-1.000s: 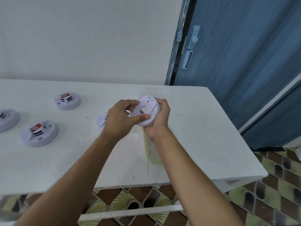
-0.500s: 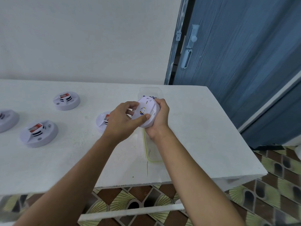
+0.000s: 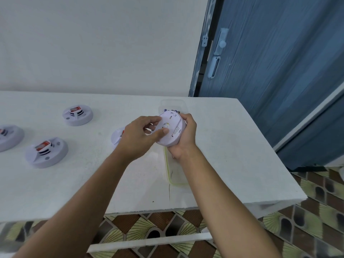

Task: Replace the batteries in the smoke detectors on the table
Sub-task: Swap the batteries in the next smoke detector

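I hold a round white smoke detector (image 3: 172, 130) tilted on edge above the white table (image 3: 223, 146), its flat back toward me. My right hand (image 3: 186, 135) cups its right rim from behind. My left hand (image 3: 138, 137) grips its left side, thumb pressed on the small round centre mark. Three more detectors with red-labelled parts on top lie to the left (image 3: 77, 115), (image 3: 46, 152), (image 3: 10, 137). Another detector (image 3: 117, 136) sits partly hidden behind my left hand.
A clear plastic container (image 3: 174, 175) with a yellow-green rim lies on the table under my right wrist; small dark batteries (image 3: 171, 110) show just beyond the held detector. A blue door (image 3: 270, 62) stands at the right. The table's near edge ends over patterned floor tiles.
The held detector has turned slightly, and my left thumb has shifted onto its centre mark. Both hands stay in about the same place.
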`<state>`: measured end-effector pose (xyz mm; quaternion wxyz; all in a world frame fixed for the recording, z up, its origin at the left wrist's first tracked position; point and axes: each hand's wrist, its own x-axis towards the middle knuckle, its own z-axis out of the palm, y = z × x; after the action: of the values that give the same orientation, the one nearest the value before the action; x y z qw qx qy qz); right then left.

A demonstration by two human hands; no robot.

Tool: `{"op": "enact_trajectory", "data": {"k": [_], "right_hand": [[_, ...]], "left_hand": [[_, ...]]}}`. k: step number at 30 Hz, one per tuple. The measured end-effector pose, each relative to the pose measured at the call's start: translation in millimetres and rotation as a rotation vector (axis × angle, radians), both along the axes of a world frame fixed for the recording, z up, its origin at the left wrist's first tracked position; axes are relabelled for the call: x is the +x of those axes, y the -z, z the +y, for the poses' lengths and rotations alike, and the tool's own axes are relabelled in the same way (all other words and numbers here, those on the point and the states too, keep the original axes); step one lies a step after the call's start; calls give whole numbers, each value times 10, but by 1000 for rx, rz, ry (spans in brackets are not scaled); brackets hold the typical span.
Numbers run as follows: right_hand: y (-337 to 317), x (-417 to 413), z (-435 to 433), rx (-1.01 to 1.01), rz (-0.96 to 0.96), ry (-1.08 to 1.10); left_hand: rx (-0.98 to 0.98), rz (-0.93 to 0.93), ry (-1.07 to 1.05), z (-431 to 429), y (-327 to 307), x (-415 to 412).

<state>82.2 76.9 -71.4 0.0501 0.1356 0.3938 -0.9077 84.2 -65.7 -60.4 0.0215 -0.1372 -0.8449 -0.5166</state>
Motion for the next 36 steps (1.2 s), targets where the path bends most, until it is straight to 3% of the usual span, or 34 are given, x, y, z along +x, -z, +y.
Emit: {"op": "enact_trajectory", "data": {"k": [7,17,31,36], "right_hand": [[43,-67,93,-144,-55,-11],[-30,2,149,-330,-72,-167],[-40,-49,40,123,4,-109],[-15,-60,37,116,27,-122]], "left_hand": [[60,-54,38,-153,-95,-73],[-87,56,56,-196,-130,-103],[-82,50,-24,13,-158,-2],[1,-4,-10,60,-132,-2]]}}
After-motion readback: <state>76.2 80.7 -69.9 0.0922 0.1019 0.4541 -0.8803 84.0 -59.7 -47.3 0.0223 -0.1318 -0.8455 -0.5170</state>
